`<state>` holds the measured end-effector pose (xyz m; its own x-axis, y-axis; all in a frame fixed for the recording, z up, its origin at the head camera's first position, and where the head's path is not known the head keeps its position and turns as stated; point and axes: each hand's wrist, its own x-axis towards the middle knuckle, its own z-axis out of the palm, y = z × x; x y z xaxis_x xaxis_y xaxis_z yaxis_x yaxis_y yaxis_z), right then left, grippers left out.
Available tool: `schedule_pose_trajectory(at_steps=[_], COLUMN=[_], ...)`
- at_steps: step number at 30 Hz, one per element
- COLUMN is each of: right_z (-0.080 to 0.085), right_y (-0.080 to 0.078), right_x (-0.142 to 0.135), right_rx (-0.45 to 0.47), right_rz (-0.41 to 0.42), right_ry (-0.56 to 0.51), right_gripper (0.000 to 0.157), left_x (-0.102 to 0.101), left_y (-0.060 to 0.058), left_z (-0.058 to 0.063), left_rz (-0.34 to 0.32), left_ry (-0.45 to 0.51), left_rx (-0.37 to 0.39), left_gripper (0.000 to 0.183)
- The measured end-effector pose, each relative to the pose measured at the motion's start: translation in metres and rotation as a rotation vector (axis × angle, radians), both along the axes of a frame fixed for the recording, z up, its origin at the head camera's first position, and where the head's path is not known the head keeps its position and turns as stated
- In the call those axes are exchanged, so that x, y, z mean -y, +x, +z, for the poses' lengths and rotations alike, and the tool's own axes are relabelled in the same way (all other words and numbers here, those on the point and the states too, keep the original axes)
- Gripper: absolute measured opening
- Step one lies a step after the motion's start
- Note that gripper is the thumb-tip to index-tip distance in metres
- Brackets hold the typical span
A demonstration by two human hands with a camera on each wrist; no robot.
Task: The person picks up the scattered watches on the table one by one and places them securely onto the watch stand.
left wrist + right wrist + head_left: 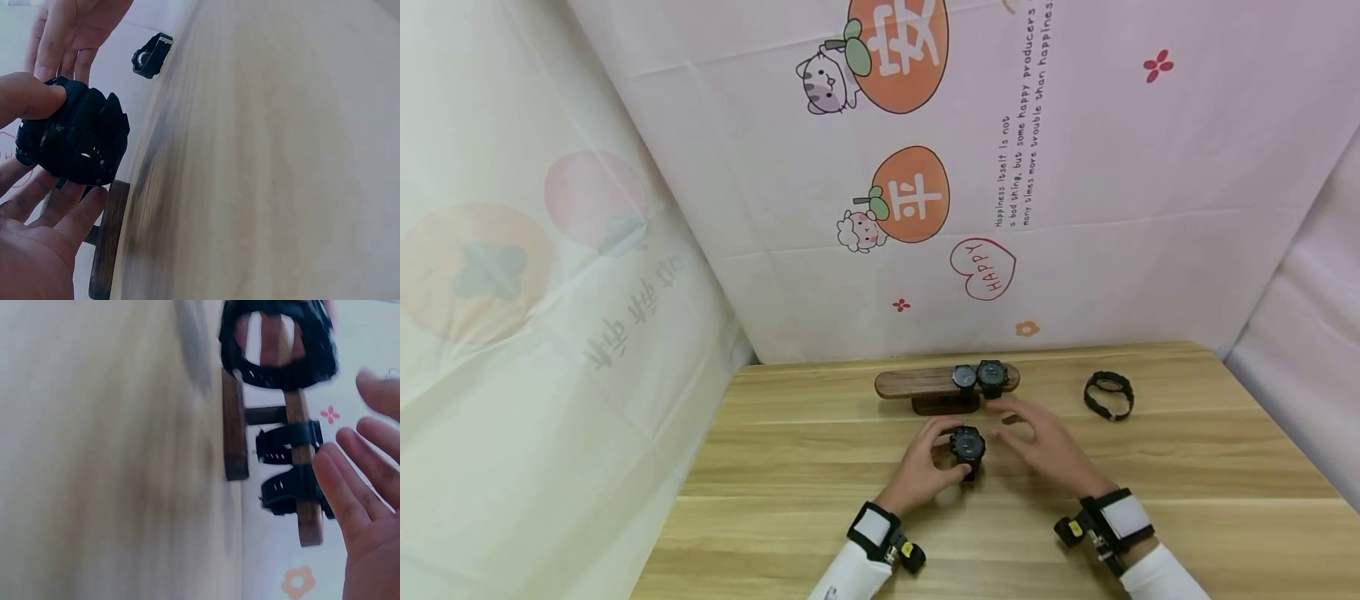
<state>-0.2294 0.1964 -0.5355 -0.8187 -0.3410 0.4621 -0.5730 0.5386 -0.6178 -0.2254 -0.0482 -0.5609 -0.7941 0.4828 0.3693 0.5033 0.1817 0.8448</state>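
My left hand (921, 471) pinches a black wristwatch (968, 446) between thumb and fingers, above the table in front of a wooden watch stand (913, 382). In the right wrist view this watch (325, 347) forms a closed loop, slightly blurred. Apart from it, on its right side, my right hand (1045, 446) holds nothing, with fingers spread and slightly bent. Two more watches sit around the stand's bar near its right end: a smaller one (965, 377) and, beside it, a larger black one (992, 375).
Another black watch (1108, 396) lies on the wood-grain table (1187, 467) to the right of the stand. A printed white cloth (797, 300) hangs behind the table's back edge, with more cloth at the left and right sides.
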Motion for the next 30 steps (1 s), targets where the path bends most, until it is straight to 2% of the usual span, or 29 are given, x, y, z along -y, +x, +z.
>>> schedule_pose_trajectory(at_steps=[6,12,15,21,25,27,30], right_z=[0.008,0.006,0.004,0.002,0.001,0.000,0.000], right_y=[-0.023,-0.044,-0.051,-0.060,-0.064,-0.066,-0.068], right_x=[-0.015,-0.025,-0.025,-0.023,-0.022,-0.022,-0.021], right_rx=[-0.105,-0.152,-0.121,0.022,0.056,0.061,0.068], right_rz=[-0.099,-0.152,-0.170,-0.152,-0.144,-0.139,-0.138], right_ry=[-0.008,-0.012,0.016,0.057,0.094,0.100,0.100], right_gripper=[0.040,0.048,0.052,0.064,0.069,0.069,0.067], left_x=[0.002,0.005,0.006,0.007,0.008,0.010,0.012], left_y=[0.000,0.000,0.000,0.001,0.005,0.009,0.011], left_z=[-0.001,-0.001,-0.001,0.000,0.011,0.019,0.025], left_rz=[0.004,0.000,0.004,0.033,0.026,0.021,0.030], left_ry=[0.001,-0.007,-0.002,-0.007,0.014,0.019,0.005], left_rx=[-0.014,0.006,0.012,-0.004,-0.013,-0.013,-0.044], left_gripper=[0.063,0.063,0.063,0.064,0.063,0.062,0.062])
